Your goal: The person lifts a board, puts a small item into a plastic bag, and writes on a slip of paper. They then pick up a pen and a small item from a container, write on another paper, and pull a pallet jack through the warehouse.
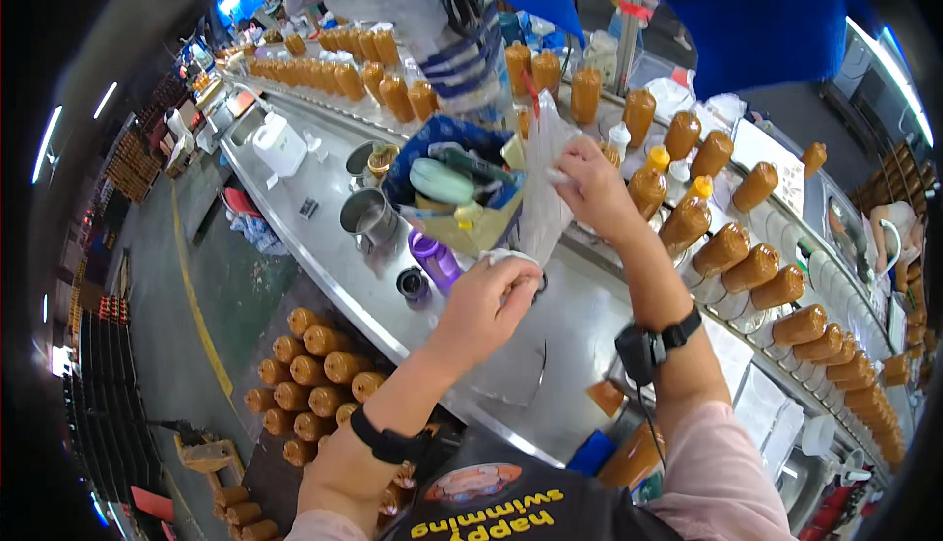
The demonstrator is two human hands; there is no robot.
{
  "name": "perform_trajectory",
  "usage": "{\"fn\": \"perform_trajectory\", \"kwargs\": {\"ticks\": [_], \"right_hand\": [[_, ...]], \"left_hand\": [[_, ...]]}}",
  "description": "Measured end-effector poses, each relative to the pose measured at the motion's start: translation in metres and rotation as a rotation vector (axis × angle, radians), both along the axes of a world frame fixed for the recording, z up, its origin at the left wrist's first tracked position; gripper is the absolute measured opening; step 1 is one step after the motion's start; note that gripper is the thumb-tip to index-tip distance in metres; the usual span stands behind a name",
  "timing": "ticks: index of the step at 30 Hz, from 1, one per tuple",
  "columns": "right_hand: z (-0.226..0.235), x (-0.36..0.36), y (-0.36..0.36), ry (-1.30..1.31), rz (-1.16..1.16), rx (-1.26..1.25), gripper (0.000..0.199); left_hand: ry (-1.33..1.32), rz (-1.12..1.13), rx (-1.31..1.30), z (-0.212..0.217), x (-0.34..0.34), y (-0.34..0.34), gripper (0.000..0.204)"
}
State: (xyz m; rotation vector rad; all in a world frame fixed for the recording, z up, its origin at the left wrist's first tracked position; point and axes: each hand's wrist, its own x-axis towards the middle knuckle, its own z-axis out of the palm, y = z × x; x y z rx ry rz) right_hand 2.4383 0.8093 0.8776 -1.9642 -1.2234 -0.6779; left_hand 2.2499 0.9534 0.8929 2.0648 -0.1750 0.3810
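Observation:
A clear, crumpled plastic bag [543,153] hangs upright between my hands at the middle of the bench. My right hand [592,186] is closed in a pinch on its right side. Lower and to the left, my left hand [488,307] is closed, with whitish bunched film above its knuckles that seems to join the bag's lower end. Its fingertips are partly hidden. Just beyond sits a blue and yellow container [479,231] holding a pale green oval thing [441,181] and other items. A purple bottle [433,258] stands beside my left hand.
A metal bench [324,183] carries a metal pitcher [368,217], a black cup [414,286] and a white jug [280,145]. Brown-filled bottles [722,248] line the rack at right; more bottles [324,340] stand low at left. Blue cloth [756,11] hangs overhead.

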Motion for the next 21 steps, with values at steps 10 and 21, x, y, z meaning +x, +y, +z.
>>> {"fn": "perform_trajectory", "kwargs": {"ticks": [10,21], "right_hand": [[-0.028,-0.108,-0.049,1.293,0.466,0.007,0.032],[-0.057,-0.164,-0.039,1.614,0.168,-0.006,0.023]], "left_hand": [[0.603,0.064,-1.490,-0.180,-0.035,-0.012,0.065],[0.592,0.135,-1.547,-0.196,-0.095,-0.007,0.018]]}}
